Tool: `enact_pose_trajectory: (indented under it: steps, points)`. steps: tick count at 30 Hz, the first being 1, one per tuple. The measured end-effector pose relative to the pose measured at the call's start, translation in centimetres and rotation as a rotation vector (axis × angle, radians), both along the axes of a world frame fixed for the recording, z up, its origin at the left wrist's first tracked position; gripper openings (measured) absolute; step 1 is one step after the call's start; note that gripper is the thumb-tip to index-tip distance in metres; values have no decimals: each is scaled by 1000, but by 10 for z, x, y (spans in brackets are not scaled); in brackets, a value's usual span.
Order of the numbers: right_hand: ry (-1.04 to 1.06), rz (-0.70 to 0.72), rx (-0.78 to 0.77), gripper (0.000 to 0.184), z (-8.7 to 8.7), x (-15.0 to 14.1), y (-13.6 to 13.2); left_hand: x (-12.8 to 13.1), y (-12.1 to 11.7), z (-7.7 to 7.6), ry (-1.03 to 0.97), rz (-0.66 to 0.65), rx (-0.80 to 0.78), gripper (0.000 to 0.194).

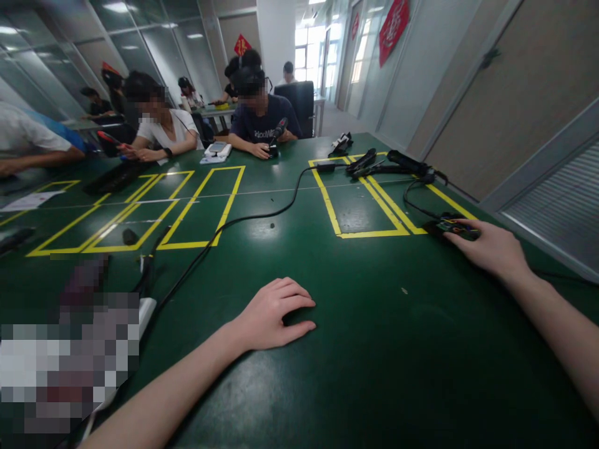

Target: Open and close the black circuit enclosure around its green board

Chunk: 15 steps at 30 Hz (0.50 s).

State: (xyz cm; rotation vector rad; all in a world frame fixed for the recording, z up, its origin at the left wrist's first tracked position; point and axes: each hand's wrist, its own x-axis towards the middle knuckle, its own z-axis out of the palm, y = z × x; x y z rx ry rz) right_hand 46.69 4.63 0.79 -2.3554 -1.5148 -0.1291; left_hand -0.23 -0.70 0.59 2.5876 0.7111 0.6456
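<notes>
My left hand (278,313) rests on the green table (355,349), with the thumb apart from the loosely bent fingers and nothing held. Toward the table's right edge, my right hand (493,246) grips a small dark device with thin coloured wires (452,226). The fingers and thumb lie around its near end, and its underside is hidden. A black cable (412,196) runs from beside this device toward dark tool-like items (405,163) farther back.
Yellow tape (374,235) marks rectangles on the tabletop. A long black cord (253,217) crosses from the left toward the back. Pixelated items cover the lower left. Across the table, a person in a dark shirt (262,118) handles a tool, beside a person in white (163,128).
</notes>
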Motion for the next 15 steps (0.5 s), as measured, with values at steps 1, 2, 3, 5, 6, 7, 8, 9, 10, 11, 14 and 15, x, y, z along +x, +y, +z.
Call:
enact_pose_trajectory:
  steps: [1, 2, 3, 5, 6, 7, 8, 9, 10, 11, 14, 15]
  points:
    - [57, -38, -34, 49, 4, -8, -1, 0, 0, 0, -3, -1, 0, 26]
    - [101, -48, -49, 51, 7, -17, -2, 0, 0, 0, -6, -3, -1, 26]
    - [134, -28, -51, 53, 9, -28, -3, 0, 0, 0, -8, -5, -2, 26]
    - [182, 68, -47, 57, 10, -51, -6, 1, 0, 1, -8, -2, -6, 26]
    - [200, 119, -45, 56, 8, -63, -8, 1, 0, 2, -5, 0, -8, 26]
    - [222, 174, -44, 54, 6, -76, -12, 1, 0, 2, -3, 4, -11, 27]
    - [260, 252, -43, 53, 3, -88, -16, 1, 0, 3, -1, 7, -13, 27]
    - [357, 419, -48, 54, 1, -100, -21, 1, 0, 4, -1, 9, -14, 29]
    - [450, 581, -62, 55, 0, -110, -27, 1, 0, 4, -1, 13, -12, 31]
    - [519, 704, -65, 54, 0, -120, -33, 0, 0, 4, -5, 23, -6, 35]
    - [643, 900, -10, 48, 3, -139, -47, 0, 0, 4, -16, 68, 24, 52]
    - [656, 924, 16, 47, 4, -142, -49, 0, 0, 4, -11, 80, 32, 57]
